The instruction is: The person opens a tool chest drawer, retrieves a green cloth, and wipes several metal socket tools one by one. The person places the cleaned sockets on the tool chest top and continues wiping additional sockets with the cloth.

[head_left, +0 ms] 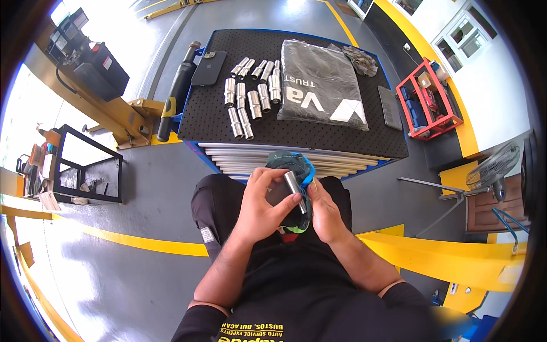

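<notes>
Big black perforated table (pixel 296 131) sits right in front, with a black plastic bag (pixel 322 82) on it, a phone (pixel 208 67) at the left side, and a bunch of shiny sockets (pixel 250 97) in loose rows between them. Down in the lap, the left hand (pixel 259 208) and right hand (pixel 325 214) are working together. Left fingers (pixel 272 181) are wrapped around a steel socket (pixel 294 188), held upright just below the table's edge, while the right fingers are closed on a green-and-blue rag (pixel 290 162) bunched around it. If it's a wipe-down, I'd say keep the left grip firm near the lower end, turn the socket a bit at a time, and let the rag cover the whole wall, so no patch gets skipped and it doesn't slip onto the floor.
</notes>
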Motion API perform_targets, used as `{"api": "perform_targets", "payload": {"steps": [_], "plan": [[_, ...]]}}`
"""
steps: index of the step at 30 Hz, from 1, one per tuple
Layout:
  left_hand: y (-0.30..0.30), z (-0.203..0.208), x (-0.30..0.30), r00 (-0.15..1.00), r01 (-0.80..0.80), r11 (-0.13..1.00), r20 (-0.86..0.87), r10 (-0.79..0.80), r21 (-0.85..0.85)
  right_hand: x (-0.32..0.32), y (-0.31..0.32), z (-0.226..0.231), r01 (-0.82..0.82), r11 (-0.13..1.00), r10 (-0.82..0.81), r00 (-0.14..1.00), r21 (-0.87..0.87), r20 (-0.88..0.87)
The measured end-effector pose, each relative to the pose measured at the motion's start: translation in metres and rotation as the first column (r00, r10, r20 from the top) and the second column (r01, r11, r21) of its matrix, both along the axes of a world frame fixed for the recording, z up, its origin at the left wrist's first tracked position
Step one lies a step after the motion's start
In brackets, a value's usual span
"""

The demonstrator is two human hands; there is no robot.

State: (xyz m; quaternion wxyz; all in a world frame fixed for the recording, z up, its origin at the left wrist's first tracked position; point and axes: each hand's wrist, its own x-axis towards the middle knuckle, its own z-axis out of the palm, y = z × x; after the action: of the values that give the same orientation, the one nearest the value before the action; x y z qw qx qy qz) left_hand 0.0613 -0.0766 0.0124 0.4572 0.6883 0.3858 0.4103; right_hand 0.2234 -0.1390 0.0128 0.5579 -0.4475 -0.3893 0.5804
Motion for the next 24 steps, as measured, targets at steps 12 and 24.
{"api": "perform_targets", "payload": {"steps": [12, 24], "plan": [[0.010, -0.013, -0.033, 0.811, 0.262, 0.825, 0.578, 0.093, -0.501, 0.011, -0.007, -0.005, -0.026, 0.994, 0.001, 0.976, -0.110, -0.217], [-0.004, 0.006, -0.016, 0.773, 0.232, 0.869, 0.626, 0.109, -0.438, 0.023, 0.001, 0.020, -0.131, 0.958, 0.046, 0.947, 0.255, 0.317]]}}
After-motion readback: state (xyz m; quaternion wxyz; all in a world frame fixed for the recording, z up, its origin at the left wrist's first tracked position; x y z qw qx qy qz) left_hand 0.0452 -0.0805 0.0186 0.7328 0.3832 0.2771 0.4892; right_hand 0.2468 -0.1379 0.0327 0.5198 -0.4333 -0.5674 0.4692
